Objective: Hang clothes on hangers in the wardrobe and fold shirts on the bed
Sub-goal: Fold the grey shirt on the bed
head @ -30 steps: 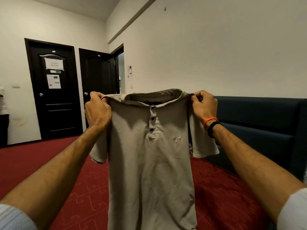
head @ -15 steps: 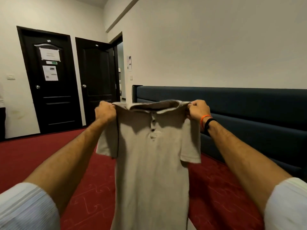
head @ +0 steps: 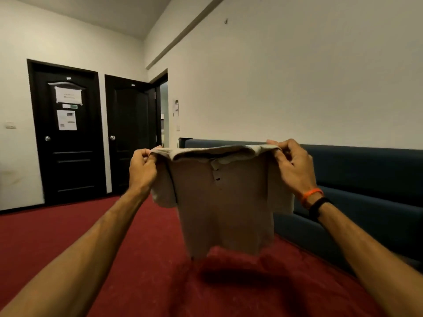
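The person held a beige polo shirt out in front at arm's length, stretched by its shoulders. The left hand pinched the shirt's left shoulder seam, fingers curled round the fabric, and the right hand gripped the other shoulder in the same way. The collar lay folded along the top edge between the two hands, and the buttoned placket ran down from it. The short sleeves drooped beside each wrist. The shirt hung free, its hem just above the red bedcover, on which it cast a dark shadow; whether the hem touched the cover could not be told. An orange band and a black band circled the right wrist. A dark blue padded headboard ran along the white wall on the right. Two black doors stood in the far wall, the nearer-left one bearing paper notices.
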`<control>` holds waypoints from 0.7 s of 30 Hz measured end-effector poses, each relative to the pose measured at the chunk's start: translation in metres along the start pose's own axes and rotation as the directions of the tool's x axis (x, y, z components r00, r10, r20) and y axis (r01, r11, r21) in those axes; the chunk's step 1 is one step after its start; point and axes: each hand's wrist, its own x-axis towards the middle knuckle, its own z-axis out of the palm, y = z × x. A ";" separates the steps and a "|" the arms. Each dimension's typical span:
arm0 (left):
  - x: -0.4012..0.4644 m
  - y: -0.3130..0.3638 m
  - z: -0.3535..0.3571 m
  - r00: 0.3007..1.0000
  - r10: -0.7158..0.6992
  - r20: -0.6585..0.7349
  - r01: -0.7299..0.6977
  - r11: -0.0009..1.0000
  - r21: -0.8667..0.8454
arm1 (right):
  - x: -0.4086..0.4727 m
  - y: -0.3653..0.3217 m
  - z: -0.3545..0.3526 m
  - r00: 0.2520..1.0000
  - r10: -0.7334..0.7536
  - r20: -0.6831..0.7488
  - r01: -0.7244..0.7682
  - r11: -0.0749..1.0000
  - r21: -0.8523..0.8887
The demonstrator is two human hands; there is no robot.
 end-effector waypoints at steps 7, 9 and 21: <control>-0.145 -0.086 -0.088 0.964 -0.251 0.091 0.256 0.966 -0.046 | -0.174 0.010 0.001 0.947 0.100 0.306 -0.085 0.994 -0.064; -0.184 -0.113 -0.120 0.937 -0.338 0.090 0.344 0.937 -0.061 | -0.229 0.005 0.005 0.911 0.111 0.397 -0.079 0.992 -0.096; -0.358 -0.211 -0.288 0.587 -0.795 -0.152 0.724 0.600 -0.341 | -0.498 -0.052 0.059 0.530 0.015 0.848 0.066 0.996 -0.059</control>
